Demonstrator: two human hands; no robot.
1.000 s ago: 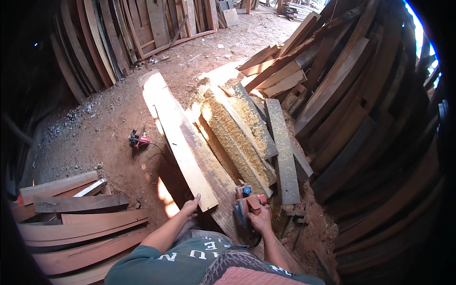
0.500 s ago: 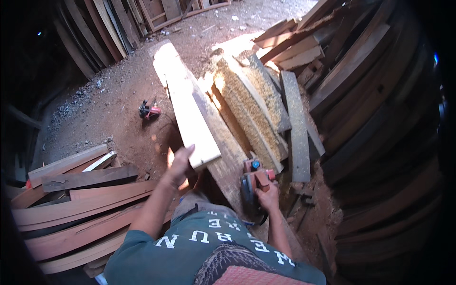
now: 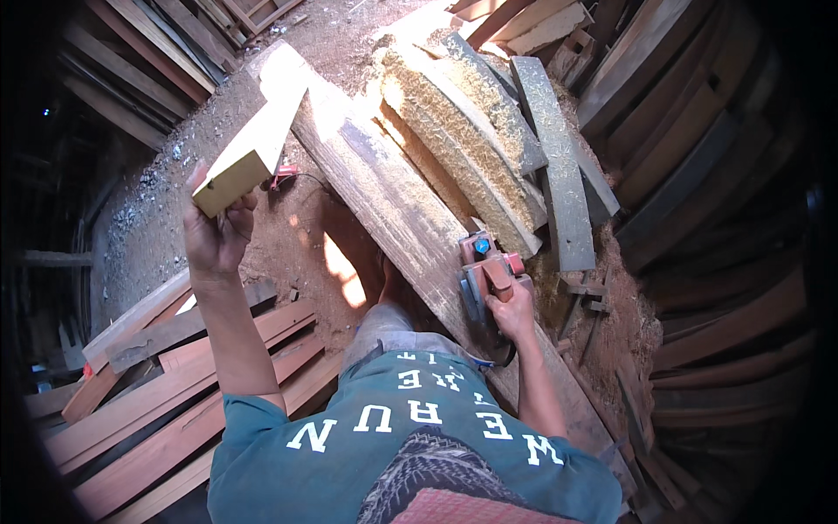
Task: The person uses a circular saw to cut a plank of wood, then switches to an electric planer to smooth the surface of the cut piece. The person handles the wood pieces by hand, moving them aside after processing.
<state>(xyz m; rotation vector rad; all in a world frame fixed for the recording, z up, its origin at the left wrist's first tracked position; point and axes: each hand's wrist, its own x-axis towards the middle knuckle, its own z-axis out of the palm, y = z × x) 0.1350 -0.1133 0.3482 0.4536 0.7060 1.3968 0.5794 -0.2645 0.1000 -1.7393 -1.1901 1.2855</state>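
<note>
My left hand (image 3: 218,229) grips the near end of a pale wooden board (image 3: 259,144), lifted and tilted so its squared end faces me. The board's far part runs up into bright sunlight, over the far end of a long rough plank (image 3: 393,210). My right hand (image 3: 513,310) is wrapped round the handle of an electric hand planer (image 3: 491,271) with a blue knob, which rests on the near part of that plank. Its cord is mostly hidden beneath my arm.
Shaving-covered boards (image 3: 454,140) lie right of the plank. A dark timber stack (image 3: 698,157) rises on the right. Reddish planks (image 3: 201,384) are piled at the left. A red power tool (image 3: 284,175) sits on the dirt floor, partly hidden. More boards lean at the back left.
My left hand has raised the pale board's near end and swung it to the left, off the plank, turning its end toward me. The right hand still holds the planer on the plank.
</note>
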